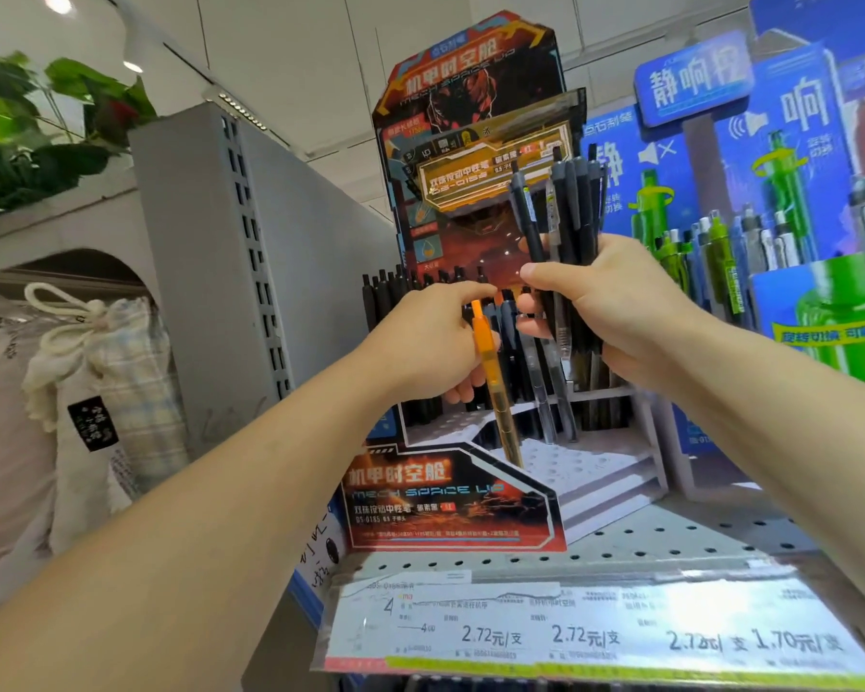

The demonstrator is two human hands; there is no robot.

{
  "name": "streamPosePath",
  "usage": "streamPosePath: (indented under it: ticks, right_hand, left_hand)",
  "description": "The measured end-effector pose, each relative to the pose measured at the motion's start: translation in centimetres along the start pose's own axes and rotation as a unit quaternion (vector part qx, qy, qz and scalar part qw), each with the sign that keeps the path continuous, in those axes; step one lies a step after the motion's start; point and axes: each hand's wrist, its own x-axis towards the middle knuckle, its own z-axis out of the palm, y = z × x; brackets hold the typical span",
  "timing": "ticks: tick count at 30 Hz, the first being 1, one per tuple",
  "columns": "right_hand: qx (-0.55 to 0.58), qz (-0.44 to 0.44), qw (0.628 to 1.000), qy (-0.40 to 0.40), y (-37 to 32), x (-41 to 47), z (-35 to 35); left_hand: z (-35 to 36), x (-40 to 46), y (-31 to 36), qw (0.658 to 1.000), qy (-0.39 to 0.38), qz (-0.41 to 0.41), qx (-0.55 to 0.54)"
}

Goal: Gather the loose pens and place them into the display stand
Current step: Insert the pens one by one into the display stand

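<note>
- Head view: both forearms reach forward and up from the lower corners of the frame, bare to the elbow, hands meeting in front of the display stand (458, 496).
- Left hand (430, 337): back of hand toward camera, fingers curled, pinching an orange pen (493, 382) near its clip end. The pen hangs nearly upright, tip down, tilted slightly right, its point over the stand's white perforated tray.
- Right hand (615, 312): fingers and thumb wrapped round a bundle of dark pens (565, 217), held upright, clicker ends rising above the fist, barrels sticking out below. Count unclear; several at least.
- Surface: stand sits on a grey pegboard shelf (670, 536) with a strip of price labels (595, 631) along the front edge.
- Stand has a tall red-and-orange printed backboard; a row of black pens (400, 297) already stands in its rear slots, behind the left hand.
- Right of it, a blue display (710, 157) with green and grey pens.
- Left: a grey shelf upright (211, 272), a cloth drawstring bag (101, 362), green foliage (36, 127) above.
- Orange pen lies just left of the bundle, the two hands nearly touching.
</note>
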Motion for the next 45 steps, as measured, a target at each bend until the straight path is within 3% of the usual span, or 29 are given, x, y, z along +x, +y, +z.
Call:
streamPosePath:
  ticks: [4, 10, 18, 30, 38, 45]
  right_hand:
    - [0.008, 0.016, 1.000, -0.014, 0.1, 0.0, 0.2]
    - [0.014, 0.021, 0.999, -0.037, 0.2, -0.2, 0.4]
    - [-0.058, 0.042, 0.990, -0.122, 1.6, -0.7, 0.9]
    - [-0.085, 0.020, 0.985, -0.152, 2.0, -1.1, 1.0]
    - [-0.104, 0.039, 0.988, -0.108, 1.9, -1.3, 1.5]
    - [-0.097, 0.040, 0.990, -0.092, 1.6, -1.5, 1.6]
  left_hand:
    - [-0.2, -0.2, 0.0, 0.999, 0.019, 0.002, -0.030]
    - [-1.3, -1.2, -0.8, 0.952, 0.231, 0.039, -0.196]
    - [-1.5, -1.4, -1.0, 0.919, 0.267, 0.025, -0.288]
    - [-0.6, -1.1, -0.8, 0.956, 0.256, 0.034, -0.136]
    - [-0.9, -1.1, -1.4, 0.916, 0.330, 0.029, -0.226]
    - [-0.6, -1.3, -1.5, 0.926, 0.360, 0.045, -0.107]
